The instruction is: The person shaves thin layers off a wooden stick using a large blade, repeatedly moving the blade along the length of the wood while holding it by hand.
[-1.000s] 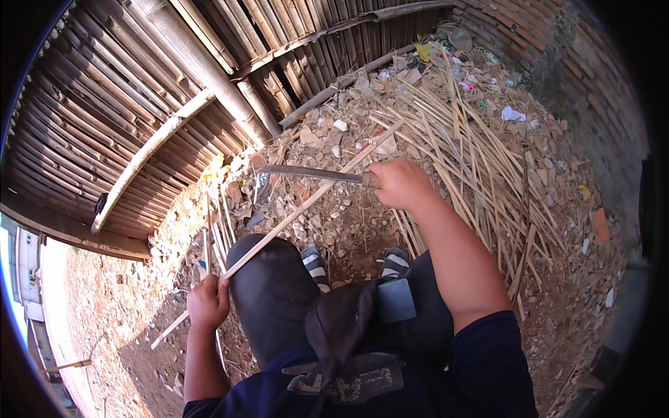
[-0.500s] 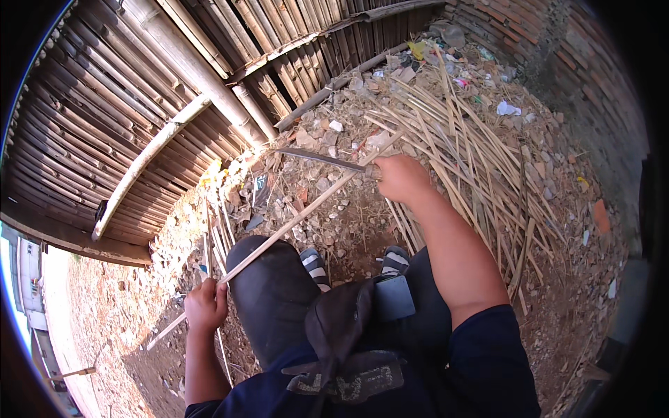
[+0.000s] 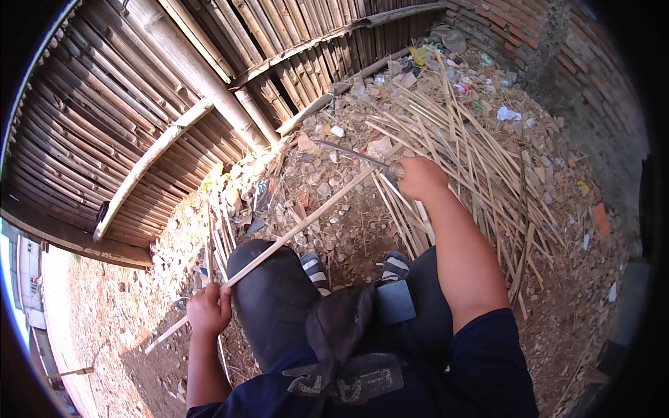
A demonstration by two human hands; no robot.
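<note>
A long pale bamboo strip (image 3: 300, 226) slants from the lower left up to the right, passing over my left knee. Near its lower end my left hand (image 3: 209, 310) is closed around it. My right hand (image 3: 422, 179) is closed on the handle of a knife (image 3: 352, 152), whose long dark blade points up and to the left. The blade crosses the strip close to its far end; I cannot tell how far its edge touches the wood. The knife's handle is mostly hidden in my fist.
A heap of bamboo strips (image 3: 474, 167) lies on the rubble at the right. More strips (image 3: 221, 233) lie beside my left knee. A bamboo slat wall (image 3: 90, 132) stands at the left, a brick wall (image 3: 592, 90) at the far right. Litter and broken brick cover the ground.
My right hand and the knife have moved right and slightly down along the strip toward its far end, with the blade turned more edge-on. My left hand has stayed nearly in place.
</note>
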